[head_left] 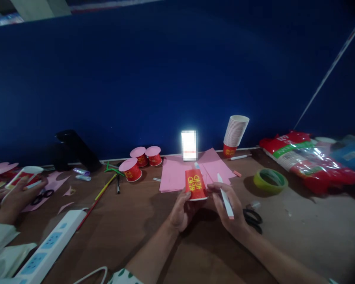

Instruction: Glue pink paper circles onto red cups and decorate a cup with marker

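Observation:
My left hand (182,211) is closed around the lower side of a red paper cup (195,184) with yellow characters. The cup is held upside down, its white rim toward me. My right hand (230,205) is closed on a white marker (225,197) with a reddish end, which lies across the fingers. Its fingertips are close to the cup's right side; I cannot tell if they touch it. Behind the cup, pink paper sheets (174,175) lie on the table. Black scissors (252,219) rest beside my right wrist, partly hidden by it.
Several red cups with pink discs (132,170) stand left of the paper. Stacked cups (236,132) lean at the back. Yellow tape (269,181) and a red plastic bag (301,157) lie right. A power strip (51,240) and a co-worker's hands (22,197) are left.

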### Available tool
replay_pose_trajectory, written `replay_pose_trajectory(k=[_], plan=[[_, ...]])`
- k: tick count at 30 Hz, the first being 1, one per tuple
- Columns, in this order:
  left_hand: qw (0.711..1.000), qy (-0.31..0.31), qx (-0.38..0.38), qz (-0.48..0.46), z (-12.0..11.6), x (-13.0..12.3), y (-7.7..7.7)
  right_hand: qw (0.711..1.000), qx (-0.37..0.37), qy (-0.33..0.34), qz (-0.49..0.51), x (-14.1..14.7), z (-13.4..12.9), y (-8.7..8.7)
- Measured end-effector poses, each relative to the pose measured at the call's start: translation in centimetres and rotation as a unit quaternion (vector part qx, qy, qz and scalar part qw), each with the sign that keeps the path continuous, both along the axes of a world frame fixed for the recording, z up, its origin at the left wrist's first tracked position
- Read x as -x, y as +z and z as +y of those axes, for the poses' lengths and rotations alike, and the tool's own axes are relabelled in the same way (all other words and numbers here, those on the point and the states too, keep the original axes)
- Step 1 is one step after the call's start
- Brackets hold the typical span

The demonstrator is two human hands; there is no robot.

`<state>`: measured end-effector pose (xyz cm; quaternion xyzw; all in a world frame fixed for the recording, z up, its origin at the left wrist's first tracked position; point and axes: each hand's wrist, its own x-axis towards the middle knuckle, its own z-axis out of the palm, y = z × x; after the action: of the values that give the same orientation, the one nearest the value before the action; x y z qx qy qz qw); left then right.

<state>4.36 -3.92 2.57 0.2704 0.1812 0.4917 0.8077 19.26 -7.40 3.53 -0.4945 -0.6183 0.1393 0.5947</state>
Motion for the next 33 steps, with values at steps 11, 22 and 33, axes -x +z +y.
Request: replay_pose_trajectory(k=[11, 22, 33], plan=[[0.997, -0.016, 0.054, -0.051, 0.15, 0.35, -0.16, 0.998, 0.024, 0.009, -0.055, 0.21, -0.63, 0.59], [0.995, -0.061, 0.054, -0.056, -0.09, 0.50, 0.46, 0.992, -0.047, -0.002, -0.116, 0.24, -0.71, 0.01], [0.998, -0.062, -0.025, -0.010, -0.17, 0.46, 0.05, 0.989, -0.052, 0.014, -0.135, -0.01, -0.60, 0.12]])
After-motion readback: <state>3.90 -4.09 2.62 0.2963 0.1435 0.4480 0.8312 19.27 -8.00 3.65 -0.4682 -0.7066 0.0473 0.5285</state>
